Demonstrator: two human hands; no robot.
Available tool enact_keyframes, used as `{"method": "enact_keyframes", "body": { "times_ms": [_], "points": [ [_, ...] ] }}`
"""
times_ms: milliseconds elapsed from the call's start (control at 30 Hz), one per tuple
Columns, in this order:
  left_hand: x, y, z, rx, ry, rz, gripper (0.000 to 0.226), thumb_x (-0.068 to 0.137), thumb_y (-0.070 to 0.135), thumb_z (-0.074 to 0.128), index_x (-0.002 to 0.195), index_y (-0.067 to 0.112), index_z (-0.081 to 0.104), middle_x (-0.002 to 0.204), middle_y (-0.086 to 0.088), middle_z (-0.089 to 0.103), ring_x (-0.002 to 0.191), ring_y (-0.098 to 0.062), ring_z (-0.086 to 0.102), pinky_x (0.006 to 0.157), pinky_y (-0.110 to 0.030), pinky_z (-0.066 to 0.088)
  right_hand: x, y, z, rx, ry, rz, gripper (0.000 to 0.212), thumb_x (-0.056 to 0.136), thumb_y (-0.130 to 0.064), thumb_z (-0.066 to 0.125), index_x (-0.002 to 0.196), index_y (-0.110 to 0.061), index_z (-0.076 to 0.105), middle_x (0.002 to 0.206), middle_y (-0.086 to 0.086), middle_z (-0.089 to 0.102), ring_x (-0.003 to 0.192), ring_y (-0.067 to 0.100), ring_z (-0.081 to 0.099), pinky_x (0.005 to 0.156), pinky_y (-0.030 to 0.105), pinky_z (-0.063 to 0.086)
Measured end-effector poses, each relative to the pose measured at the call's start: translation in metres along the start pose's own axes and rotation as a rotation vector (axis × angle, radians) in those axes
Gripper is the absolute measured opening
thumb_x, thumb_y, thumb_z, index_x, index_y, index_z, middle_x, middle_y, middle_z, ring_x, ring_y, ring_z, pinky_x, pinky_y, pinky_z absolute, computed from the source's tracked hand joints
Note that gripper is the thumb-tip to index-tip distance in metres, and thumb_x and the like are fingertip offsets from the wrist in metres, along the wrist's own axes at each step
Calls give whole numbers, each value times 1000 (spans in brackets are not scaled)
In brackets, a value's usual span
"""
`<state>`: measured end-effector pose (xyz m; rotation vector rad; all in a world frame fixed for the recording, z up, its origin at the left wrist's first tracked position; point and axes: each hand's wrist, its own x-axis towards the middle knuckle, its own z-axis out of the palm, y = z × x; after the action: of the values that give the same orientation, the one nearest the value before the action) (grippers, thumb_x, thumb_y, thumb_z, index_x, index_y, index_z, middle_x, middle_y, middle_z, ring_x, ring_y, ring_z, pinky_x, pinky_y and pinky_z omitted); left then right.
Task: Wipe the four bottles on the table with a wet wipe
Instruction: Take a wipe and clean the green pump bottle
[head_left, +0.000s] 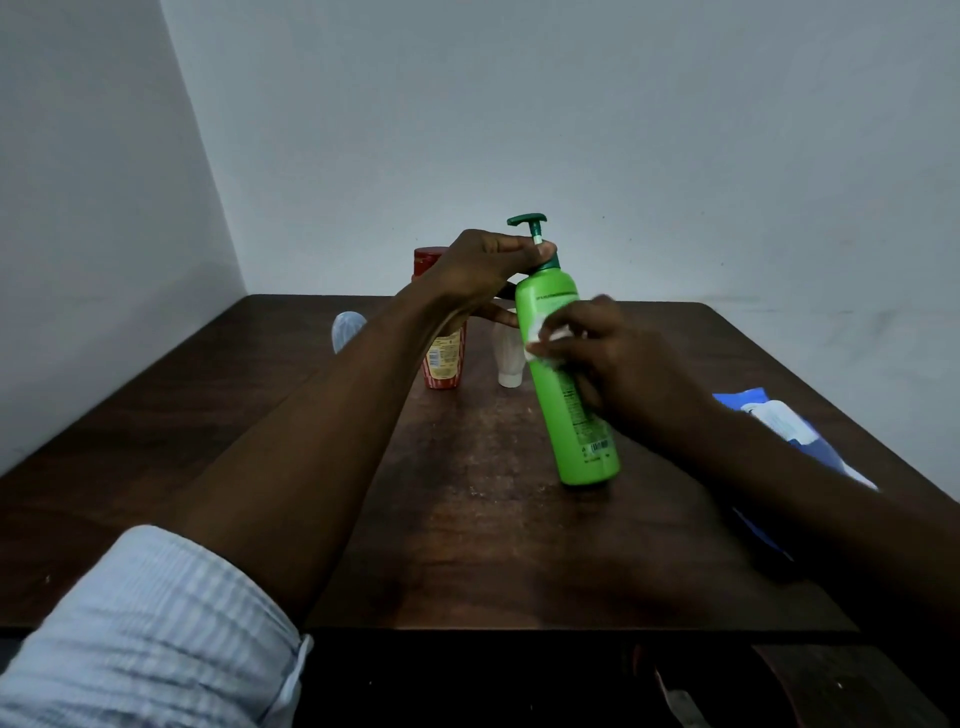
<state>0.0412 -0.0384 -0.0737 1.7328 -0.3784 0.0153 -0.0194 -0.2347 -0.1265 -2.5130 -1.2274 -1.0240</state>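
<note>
left hand (483, 265) pinches the green bottle (571, 415) at its neck, tilted, base on the table (467, 519). just below that grip my right hand (618, 364) holds the wet wipe (540, 338) in curled fingers against its side. step: wiping this bottle. next, i judge: turn it, wipe lower.

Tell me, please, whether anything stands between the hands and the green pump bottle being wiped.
Nothing visible does. The left hand grips the green pump bottle at its neck, and the right hand presses the wet wipe straight against its side. The red bottle and the white tube stand behind it.
</note>
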Motion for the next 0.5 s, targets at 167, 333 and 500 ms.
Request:
{"method": "enact_keyframes", "body": {
  "times_ms": [167, 333, 500],
  "points": [
    [-4, -1, -1, 11, 5, 16, 22, 95, 32, 67, 109, 17, 76, 99, -4, 76, 79, -18, 74, 61, -30, 58, 34, 7, -3, 19, 100, 44, 40, 88, -22, 44, 108, -15, 77, 114, 5, 67, 94, 33, 61, 62, 43, 54],
    [-4, -3, -1, 12, 12, 12, 24, 94, 33, 67, 110, 17, 76, 100, -5, 77, 80, -17, 75, 62, -31, 58, 32, 5, 3, -8, 104, 52, 33, 88, -12, 54, 114, -13, 75, 118, 5, 66, 95, 31, 57, 64, 42, 53],
    [-2, -13, 0, -23, 10, -5, 29, 96, 32, 66, 113, 10, 74, 105, -7, 75, 82, -20, 73, 67, -34, 59, 1, -5, 6, -28, 13, 9, 42, 75, 2, 69, 114, -11, 74, 113, 8, 66, 92, 34, 58, 62, 36, 52]
  ]
}}
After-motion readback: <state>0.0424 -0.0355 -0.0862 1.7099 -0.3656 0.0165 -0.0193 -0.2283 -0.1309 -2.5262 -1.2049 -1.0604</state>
